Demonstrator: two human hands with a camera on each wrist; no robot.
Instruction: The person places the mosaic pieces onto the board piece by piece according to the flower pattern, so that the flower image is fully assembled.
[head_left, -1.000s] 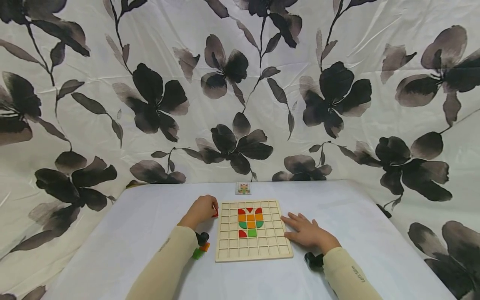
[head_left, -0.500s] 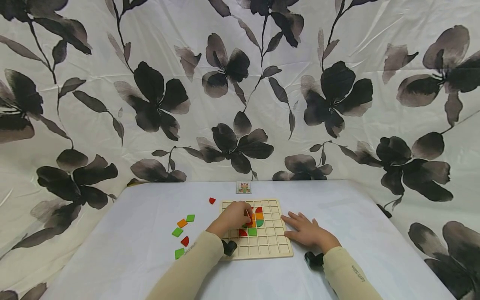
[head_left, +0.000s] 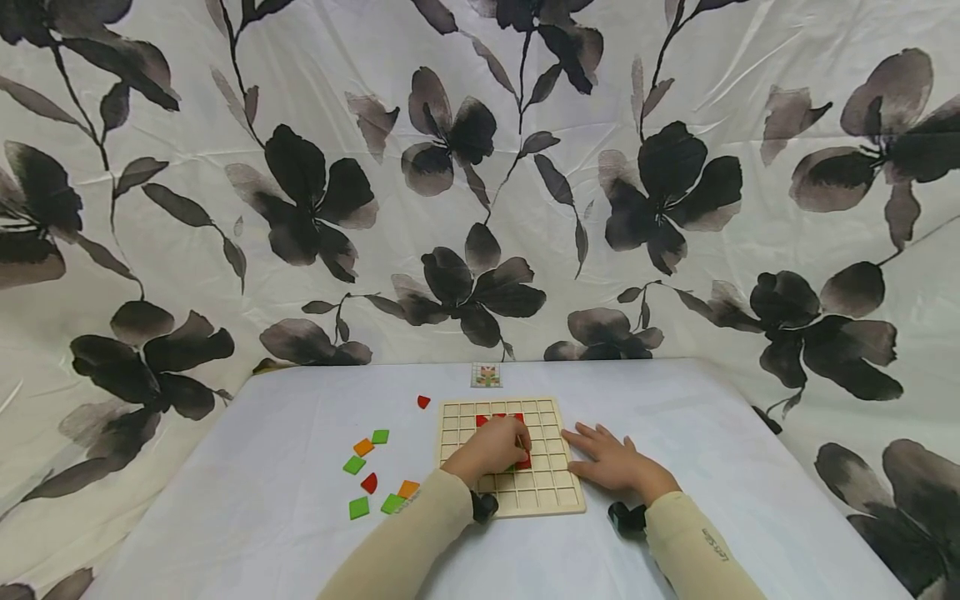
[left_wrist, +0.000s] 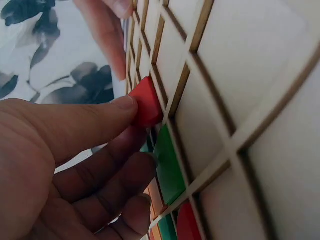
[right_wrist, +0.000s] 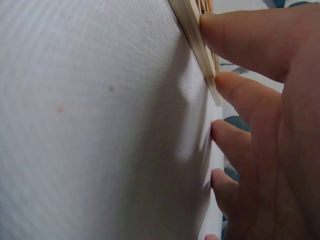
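My left hand (head_left: 495, 447) is over the wooden grid board (head_left: 540, 498), pinching a red tile (left_wrist: 148, 103) between thumb and fingers. In the left wrist view the tile's lower edge is right at a grid cell, beside a green tile (left_wrist: 169, 167) set in the board. Another red tile (left_wrist: 187, 222) lies in a cell closer to that camera. Most of the coloured pattern is hidden under the left hand in the head view. My right hand (head_left: 606, 458) rests with spread, straight fingers at the board's right edge; its thumb (right_wrist: 240, 37) touches the wooden rim.
Left of the board lie loose tiles: green tiles (head_left: 359, 507), orange tiles (head_left: 363, 447) and red tiles (head_left: 370, 482). A small pattern card (head_left: 486, 376) lies behind the board on the white table (head_left: 285, 467). A floral curtain (head_left: 465, 208) hangs behind.
My left hand has moved from the left of the board onto it, carrying the red tile rightward, uncovering loose tiles on the table. My right hand has stayed at the board's edge.
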